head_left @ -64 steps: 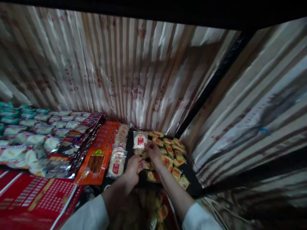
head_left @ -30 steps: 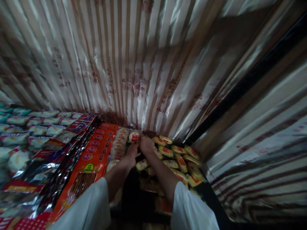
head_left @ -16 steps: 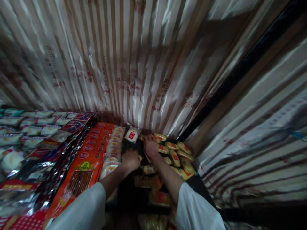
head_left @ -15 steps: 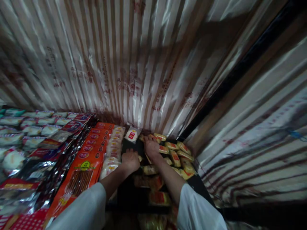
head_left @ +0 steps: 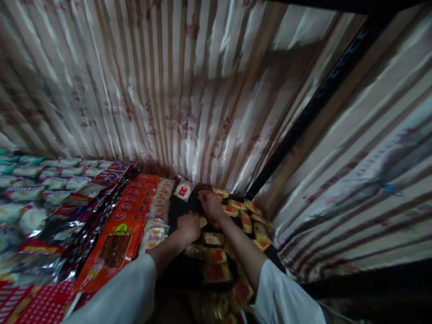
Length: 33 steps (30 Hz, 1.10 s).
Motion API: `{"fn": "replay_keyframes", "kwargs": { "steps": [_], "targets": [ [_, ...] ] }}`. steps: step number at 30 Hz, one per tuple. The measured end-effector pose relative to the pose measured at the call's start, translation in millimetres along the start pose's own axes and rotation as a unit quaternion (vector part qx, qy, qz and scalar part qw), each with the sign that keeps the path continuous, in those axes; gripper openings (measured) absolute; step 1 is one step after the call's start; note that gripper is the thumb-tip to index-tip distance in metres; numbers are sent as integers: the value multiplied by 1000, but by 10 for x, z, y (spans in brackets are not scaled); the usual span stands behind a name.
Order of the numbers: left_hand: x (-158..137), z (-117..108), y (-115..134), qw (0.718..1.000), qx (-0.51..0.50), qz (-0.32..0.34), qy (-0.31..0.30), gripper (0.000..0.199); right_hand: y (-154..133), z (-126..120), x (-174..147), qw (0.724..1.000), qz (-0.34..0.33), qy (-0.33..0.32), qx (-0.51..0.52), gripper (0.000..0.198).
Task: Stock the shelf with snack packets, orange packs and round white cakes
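My left hand point(head_left: 189, 226) is closed over the dark shelf surface point(head_left: 182, 208), palm down. At its right side the end of a small yellow snack packet point(head_left: 203, 221) pokes out from the fingers. Just beyond and to the right, my right hand point(head_left: 211, 206) has its fingers curled downward. What lies under those fingers is hidden. Several yellow packets with red labels point(head_left: 245, 222) are scattered to the right of my right hand. More yellow packets point(head_left: 213, 238) lie nearer, between my forearms. A clear-wrapped white round packet point(head_left: 184, 191) rests behind my left hand.
Left of my hands runs a row of white wrapped packets point(head_left: 158, 211), then orange snack bags point(head_left: 123, 220), dark shiny bags point(head_left: 91, 225) and many white packets point(head_left: 33, 171). A striped plastic sheet wall point(head_left: 189, 99) rises behind. A black post point(head_left: 297, 126) slants at the right.
My left hand has shifted slightly right, with the yellow packet still beside its fingers. My right hand's fingers have curled in more. The camera view has tilted a little.
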<state>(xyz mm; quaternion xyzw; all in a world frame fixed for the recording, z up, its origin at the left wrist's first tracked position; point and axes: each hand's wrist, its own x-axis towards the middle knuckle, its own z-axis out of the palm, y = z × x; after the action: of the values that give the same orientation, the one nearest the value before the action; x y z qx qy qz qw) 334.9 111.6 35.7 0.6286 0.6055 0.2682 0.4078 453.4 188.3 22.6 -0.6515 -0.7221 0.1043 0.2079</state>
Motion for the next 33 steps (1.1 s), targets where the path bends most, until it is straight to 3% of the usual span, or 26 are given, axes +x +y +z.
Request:
{"fn": "replay_keyframes", "kwargs": {
  "steps": [5, 10, 14, 17, 21, 24, 27, 31, 33],
  "targets": [
    [-52, -310, -90, 998, 52, 27, -10, 26, -186, 367, 231, 997, 37, -34, 61, 28],
    [-94, -369, -219, 997, 52, 36, -48, 24, -288, 595, 355, 997, 22, -27, 66, 29],
    [-104, -348, -261, 995, 47, 37, -76, 20, -328, 668, 435, 997, 5, -35, 69, 30],
    [-103, -333, -269, 994, 67, 56, -63, 18, -328, 681, 449, 997, 6, -42, 67, 34],
    [-210, -350, -234, 989, 92, 102, -53, 12, -332, 590, 322, 997, 37, 0, 61, 32],
    [-477, -395, -174, 985, 73, 139, -71, 7, -383, 442, 66, 993, 28, 38, 104, 31],
    [-913, -448, -145, 974, 37, 179, -133, 11, -494, 275, -375, 978, 8, 72, 194, 30],
    [-1571, -462, -312, 942, 30, 171, -287, 16, -707, 124, -1250, 933, 12, 70, 352, 29],
    [-1840, -419, -510, 934, 57, 154, -316, 13, -781, 123, -1744, 924, 22, 60, 378, 28]
  ]
}}
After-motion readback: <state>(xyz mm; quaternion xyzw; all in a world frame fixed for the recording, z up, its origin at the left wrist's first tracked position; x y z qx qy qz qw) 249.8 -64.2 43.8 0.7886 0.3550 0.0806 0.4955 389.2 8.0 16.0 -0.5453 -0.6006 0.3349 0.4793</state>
